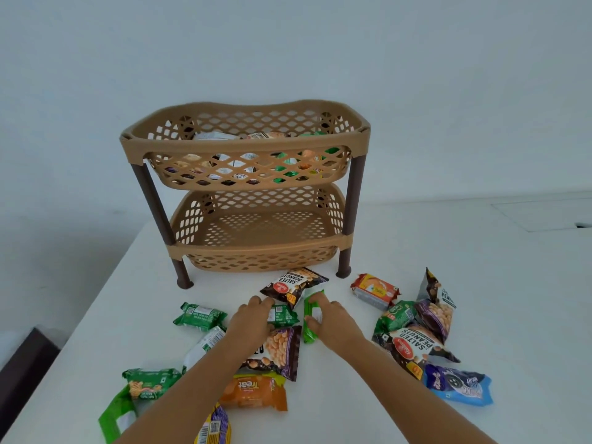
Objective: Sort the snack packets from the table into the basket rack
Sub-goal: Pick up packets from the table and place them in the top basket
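the basket rack (245,145) stands at the far side of the white surface (448,267). i see its upper basket (246,168) holding a mix of snack packets, with a salted peanuts label showing through the lattice; its lower basket (256,251) shows only its bare perforated floor. in front of the rack, loose packets lie scattered on the surface. my left hand (253,322) rests on a dark green packet (282,315), fingers curled over its left end. my right hand (333,322) grips a bright green packet (310,315), thumb on its near side and fingers over its top. both packets lie just in front of a salted peanuts packet (293,285) near the rack's front legs. a purple peanut packet (278,350) lies beneath my left wrist. an orange treat packet (253,390) lies nearer me. to the right sit an orange-red biscuit packet (374,291) and a blue packet (458,384).
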A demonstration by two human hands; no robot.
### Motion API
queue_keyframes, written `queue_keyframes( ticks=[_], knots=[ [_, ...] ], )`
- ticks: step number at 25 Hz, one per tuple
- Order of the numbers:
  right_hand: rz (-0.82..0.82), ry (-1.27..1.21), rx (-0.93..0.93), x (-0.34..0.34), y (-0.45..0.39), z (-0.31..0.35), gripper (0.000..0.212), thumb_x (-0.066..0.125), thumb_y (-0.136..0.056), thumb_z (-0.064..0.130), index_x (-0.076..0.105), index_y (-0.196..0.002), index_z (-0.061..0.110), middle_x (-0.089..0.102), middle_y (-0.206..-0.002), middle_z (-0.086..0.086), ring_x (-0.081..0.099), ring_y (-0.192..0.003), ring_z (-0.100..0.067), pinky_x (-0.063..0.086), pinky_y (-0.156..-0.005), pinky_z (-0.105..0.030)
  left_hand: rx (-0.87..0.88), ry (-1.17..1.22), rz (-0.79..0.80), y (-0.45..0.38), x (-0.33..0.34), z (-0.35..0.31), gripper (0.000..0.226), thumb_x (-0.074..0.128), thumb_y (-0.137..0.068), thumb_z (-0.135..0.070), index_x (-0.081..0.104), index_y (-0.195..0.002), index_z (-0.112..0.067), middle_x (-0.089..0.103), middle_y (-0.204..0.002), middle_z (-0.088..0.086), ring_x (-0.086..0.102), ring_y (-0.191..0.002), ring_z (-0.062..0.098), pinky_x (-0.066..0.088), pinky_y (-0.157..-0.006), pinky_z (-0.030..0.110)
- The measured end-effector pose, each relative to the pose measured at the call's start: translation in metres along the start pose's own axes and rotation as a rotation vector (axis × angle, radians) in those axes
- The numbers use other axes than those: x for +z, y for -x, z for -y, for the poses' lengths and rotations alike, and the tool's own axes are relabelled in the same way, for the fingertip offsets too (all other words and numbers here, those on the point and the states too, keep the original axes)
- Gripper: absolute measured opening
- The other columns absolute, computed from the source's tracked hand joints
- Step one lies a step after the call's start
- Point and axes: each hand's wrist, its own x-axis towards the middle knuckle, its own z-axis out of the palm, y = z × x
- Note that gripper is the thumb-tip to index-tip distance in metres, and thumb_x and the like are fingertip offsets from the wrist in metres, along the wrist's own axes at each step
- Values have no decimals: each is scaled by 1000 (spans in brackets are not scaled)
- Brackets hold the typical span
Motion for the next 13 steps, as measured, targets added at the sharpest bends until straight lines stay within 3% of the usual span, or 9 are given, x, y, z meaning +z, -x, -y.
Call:
queue_keyframes(
  ticks=[3, 7, 10, 13],
  knots=[
    [30, -163, 67, -7, 1, -1, 36, 57, -84, 26, 43, -117, 20, 60, -89, -14, 53, -68, -21, 37, -48, -21, 3, -112, -83, 9, -8, -3, 50, 57, -86, -33, 39, -130, -19, 46, -124, 6, 50, -107, 28, 46, -86, 37],
    [84, -353, 150, -28, 13, -4, 35, 64, -80, 21, 39, -104, 24, 49, -67, 3, 47, -52, -8, 37, -44, -15, 109, -161, -187, 38, -44, -6, 44, 57, -84, -39, 43, -123, -24, 48, -116, 0, 49, -104, 22, 43, -82, 31],
    [108, -493, 113, -67, 33, 1, 50, 68, -77, 13, 37, -114, 26, 61, -76, 0, 58, -55, -11, 50, -52, -21, 218, -122, -319, 66, -97, -2, 39, 57, -82, -44, 46, -116, -29, 49, -110, -8, 47, -100, 14, 40, -80, 25],
    [110, -561, -68, -132, 57, 25, 61, 71, -73, 7, 40, -117, 36, 62, -98, -5, 69, -67, -14, 56, -58, -21, 396, -147, -615, 86, -171, -2, 41, 69, -72, -37, 61, -108, -19, 61, -95, -5, 56, -84, 10, 46, -71, 22]
  ],
)
